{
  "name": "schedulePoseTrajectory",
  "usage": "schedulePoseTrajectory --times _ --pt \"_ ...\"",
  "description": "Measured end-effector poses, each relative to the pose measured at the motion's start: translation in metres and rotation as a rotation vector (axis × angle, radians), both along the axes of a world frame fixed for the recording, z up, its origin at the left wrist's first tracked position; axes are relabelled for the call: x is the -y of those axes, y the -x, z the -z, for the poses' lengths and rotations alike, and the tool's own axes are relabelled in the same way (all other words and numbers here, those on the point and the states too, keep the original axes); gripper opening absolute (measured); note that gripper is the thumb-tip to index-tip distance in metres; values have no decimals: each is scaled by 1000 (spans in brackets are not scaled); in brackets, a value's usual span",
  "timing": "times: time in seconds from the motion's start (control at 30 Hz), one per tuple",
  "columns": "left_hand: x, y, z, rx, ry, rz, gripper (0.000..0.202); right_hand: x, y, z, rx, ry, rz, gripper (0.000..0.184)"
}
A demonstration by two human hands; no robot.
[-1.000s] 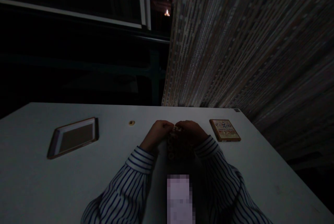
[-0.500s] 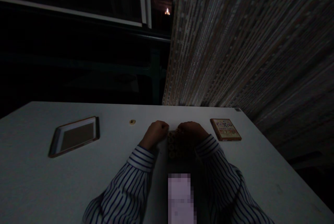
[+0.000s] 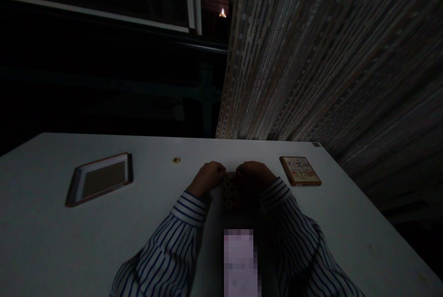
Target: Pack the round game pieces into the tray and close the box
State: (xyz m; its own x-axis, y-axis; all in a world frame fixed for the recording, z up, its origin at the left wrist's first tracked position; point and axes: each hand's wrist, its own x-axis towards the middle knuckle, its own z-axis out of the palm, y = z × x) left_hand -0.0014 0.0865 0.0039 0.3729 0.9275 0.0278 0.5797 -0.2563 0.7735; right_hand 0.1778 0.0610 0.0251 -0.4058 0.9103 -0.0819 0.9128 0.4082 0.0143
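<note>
Several round game pieces (image 3: 228, 194) with dark markings, which look like Chinese chess pieces, sit close together in rows between my hands, in deep shadow. My left hand (image 3: 208, 178) is closed at the far left corner of this group, its fingertips curled inward. Across from it, my right hand (image 3: 255, 174) is closed too and covers the far right part of the group. Whatever lies between the fingertips of either hand is too dark and hidden to make out. One loose round piece (image 3: 176, 160) lies face up on the table, left of my left hand.
An open, shallow box half (image 3: 119, 187) lies at the left of the white table (image 3: 148, 209). At the right is a box lid (image 3: 300, 170) with printed characters. A blurred pale panel (image 3: 238, 264) is in front of me. A string curtain (image 3: 277, 57) hangs behind the table.
The fingers of both hands have shifted only slightly at the far edge of the pieces. The box parts and the loose piece lie where they were; the view has moved a little.
</note>
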Motion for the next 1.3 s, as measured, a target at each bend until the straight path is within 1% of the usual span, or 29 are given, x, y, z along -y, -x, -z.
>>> schedulePoseTrajectory --times 0.1,0.27,0.4,0.5,0.67,0.83,1.1,1.3 --pt "0 0 2 -87 -42 68 19 0 1 0 20 12 14 26" --pt "-1 0 1 -176 -84 95 22 1 3 -1 44 25 16 27" --pt "-1 1 -1 -232 -77 142 25 0 5 -3 84 67 17 28" --pt "1 1 -3 -228 -46 132 25 1 5 -2 91 74 18 29" --pt "1 0 -3 -209 -18 117 25 1 4 0 77 36 10 28" --pt "1 -1 -4 -224 6 97 25 1 3 -1 89 66 7 29" --pt "1 -1 -4 -231 -17 115 25 3 4 -6 77 102 22 31" --pt "-1 -1 -3 -239 -33 134 25 5 5 -8 69 73 -2 29"
